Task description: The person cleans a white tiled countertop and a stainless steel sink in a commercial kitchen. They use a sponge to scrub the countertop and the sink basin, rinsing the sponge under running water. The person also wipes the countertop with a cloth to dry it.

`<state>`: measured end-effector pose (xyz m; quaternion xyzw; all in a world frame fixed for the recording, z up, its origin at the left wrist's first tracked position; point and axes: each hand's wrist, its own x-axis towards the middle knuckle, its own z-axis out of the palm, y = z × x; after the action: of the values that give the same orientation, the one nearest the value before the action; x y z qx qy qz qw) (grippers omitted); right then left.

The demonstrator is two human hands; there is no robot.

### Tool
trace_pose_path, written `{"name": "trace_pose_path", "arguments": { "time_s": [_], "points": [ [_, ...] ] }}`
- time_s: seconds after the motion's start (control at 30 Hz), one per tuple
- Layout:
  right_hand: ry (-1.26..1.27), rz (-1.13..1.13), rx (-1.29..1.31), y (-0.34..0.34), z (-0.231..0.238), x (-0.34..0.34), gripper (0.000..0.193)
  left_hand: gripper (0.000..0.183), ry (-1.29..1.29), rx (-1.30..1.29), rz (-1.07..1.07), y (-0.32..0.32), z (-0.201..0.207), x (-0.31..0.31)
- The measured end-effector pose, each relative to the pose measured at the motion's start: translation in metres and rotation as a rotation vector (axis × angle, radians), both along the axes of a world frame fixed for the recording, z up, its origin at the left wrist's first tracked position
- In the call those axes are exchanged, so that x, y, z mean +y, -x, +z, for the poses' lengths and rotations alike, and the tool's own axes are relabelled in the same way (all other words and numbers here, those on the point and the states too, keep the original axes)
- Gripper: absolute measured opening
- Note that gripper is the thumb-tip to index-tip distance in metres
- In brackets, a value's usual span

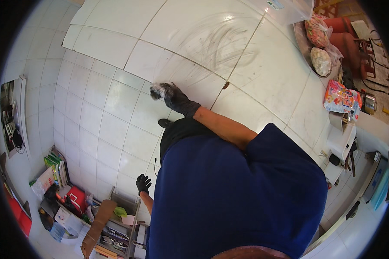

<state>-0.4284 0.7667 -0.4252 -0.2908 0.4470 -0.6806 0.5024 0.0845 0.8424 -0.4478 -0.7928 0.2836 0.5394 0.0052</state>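
My right hand (179, 100), in a black glove, is closed around a foamy grey-white wad (160, 91) at the edge of the white tiled counter (281, 73). The wad's exact kind is hard to make out. Dark curved smears (216, 47) spread over the tiles beyond it. A small reddish-brown spot (226, 85) lies on a tile joint to the right of that hand. Down by my left side hangs my left hand (143, 184), also black-gloved, its fingers apart and holding nothing.
At the right stand a metal tray (304, 47) with bagged food, a colourful detergent bag (339, 97) and red gas cylinders (348, 47). A clear plastic bin (289, 11) sits at the far edge. Lower left, a cluttered rack (116, 233) and red bag (76, 200) stand near my left hand.
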Motion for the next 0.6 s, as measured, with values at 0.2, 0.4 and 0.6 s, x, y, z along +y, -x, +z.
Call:
{"name": "trace_pose_path", "arguments": {
  "time_s": [0.2,0.4,0.6],
  "points": [
    [0.113,-0.546,0.292,0.171,-0.011,0.043,0.037,0.033,-0.069,-0.034,0.006,-0.007,0.001,0.037],
    [-0.248,-0.65,1.007,0.248,-0.03,0.085,0.033,0.034,-0.167,-0.053,0.129,-0.043,-0.006,0.048],
    [-0.052,-0.136,0.887,-0.004,-0.031,-0.029,0.033,0.033,-0.12,0.034,-0.084,-0.043,-0.025,0.0]
  ]
}}
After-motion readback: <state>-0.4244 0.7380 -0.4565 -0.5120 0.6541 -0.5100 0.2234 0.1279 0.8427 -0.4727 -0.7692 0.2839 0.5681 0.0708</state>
